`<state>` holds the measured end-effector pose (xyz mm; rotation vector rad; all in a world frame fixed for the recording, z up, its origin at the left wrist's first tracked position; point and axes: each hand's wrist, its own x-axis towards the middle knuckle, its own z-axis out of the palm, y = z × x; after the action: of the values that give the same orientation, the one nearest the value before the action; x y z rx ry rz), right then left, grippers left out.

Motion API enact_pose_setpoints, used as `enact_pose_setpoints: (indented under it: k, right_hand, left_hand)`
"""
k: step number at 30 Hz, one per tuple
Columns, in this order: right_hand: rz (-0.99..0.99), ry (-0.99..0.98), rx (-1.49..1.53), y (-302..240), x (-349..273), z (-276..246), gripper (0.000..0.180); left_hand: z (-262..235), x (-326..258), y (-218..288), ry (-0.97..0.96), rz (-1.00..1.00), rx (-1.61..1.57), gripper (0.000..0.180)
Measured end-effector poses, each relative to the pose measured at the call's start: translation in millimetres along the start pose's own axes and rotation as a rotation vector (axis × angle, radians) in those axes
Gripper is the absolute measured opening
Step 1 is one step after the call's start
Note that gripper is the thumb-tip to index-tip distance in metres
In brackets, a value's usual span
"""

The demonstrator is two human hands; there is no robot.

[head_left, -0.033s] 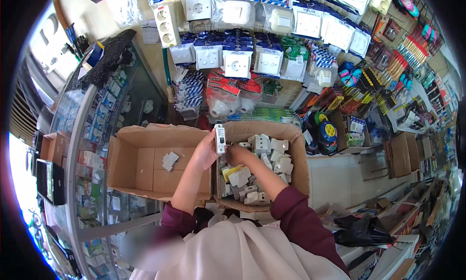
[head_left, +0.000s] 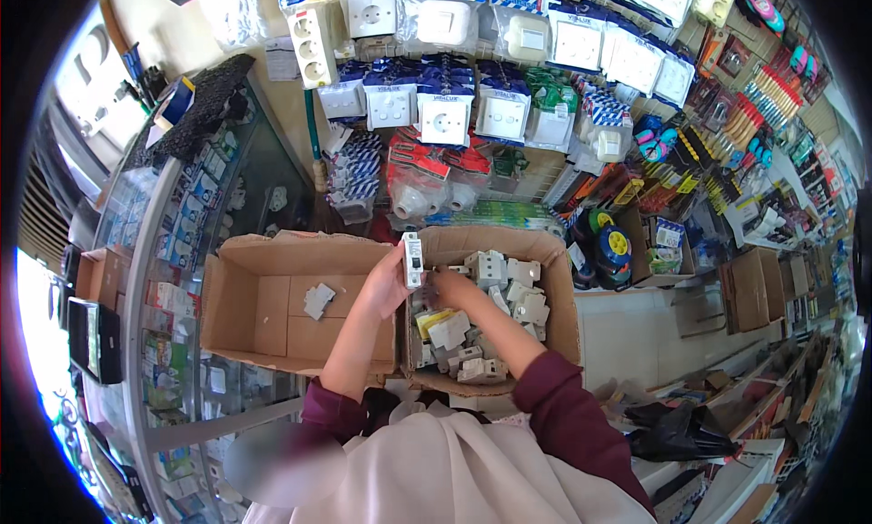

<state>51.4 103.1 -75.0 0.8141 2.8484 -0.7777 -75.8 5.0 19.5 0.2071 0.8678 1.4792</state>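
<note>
A slim white circuit breaker (head_left: 413, 260) with a dark switch on its front stands upright in my left hand (head_left: 388, 283), whose fingers are closed round it. It is held above the meeting walls of two cardboard boxes. My right hand (head_left: 447, 288) reaches into the right cardboard box (head_left: 565, 311), close to its left wall; its fingers are too dark and hidden to read. Several loose white breakers (head_left: 490, 270) lie heaped in that box, beside and below my right hand. In the left cardboard box (head_left: 245, 297) lies a small whitish breaker-like piece (head_left: 318, 301).
A glass display case (head_left: 150, 288) runs along the left side. Packaged switches and sockets (head_left: 445, 115) hang on the wall behind the boxes. Yellow-centred cable reels (head_left: 614, 244) stand to the right, and a black plastic bag (head_left: 681, 433) lies at the lower right.
My right hand and forearm have shifted very slightly to the right. The left hand and the circuit breaker stay almost where they were.
</note>
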Motion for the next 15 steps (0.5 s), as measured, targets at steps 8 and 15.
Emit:
enact_pose_setpoints:
  k: [8, 15]
  right_hand:
    - [-0.171, -0.585, 0.004, 29, -97, -38, 0.032]
    - [-0.26, -0.406, -0.163, 10, -112, -31, 0.029]
  left_hand:
    - [23, -4, -7, -0.006, -0.03, 0.025, 0.039]
    - [31, -14, -8, -0.003, -0.041, 0.058, 0.039]
